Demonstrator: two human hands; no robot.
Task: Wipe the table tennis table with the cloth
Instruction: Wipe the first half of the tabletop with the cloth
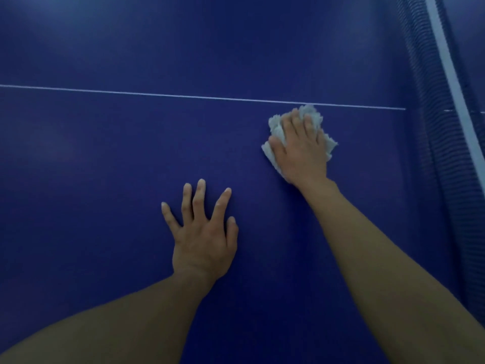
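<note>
Two bare hands rest on the dark blue table tennis surface, and only one of them does the work. Our right hand reaches further out and lies on top of the crumpled white terry cloth. The cloth sits directly under that grip, so nothing has to be fetched. It is bunched into a lump with no clear long axis, and its far tufts come just short of the thin white line that crosses the surface from left to right.

The grip is partly closed. Our fingers bend down into the bunch and our thumb lies along its left edge, so we hold the cloth and press it flat against the surface at once.

Our left hand is nearer to us and to the left, well apart from the cloth. Its fingers are spread straight on the bare surface and hold nothing; we judge it to be a brace.

On the right, the dark blue mesh net with its white top band stands near the cloth. The open stretch of surface lies to the left, so we judge that a stroke towards the left is the one with room.
</note>
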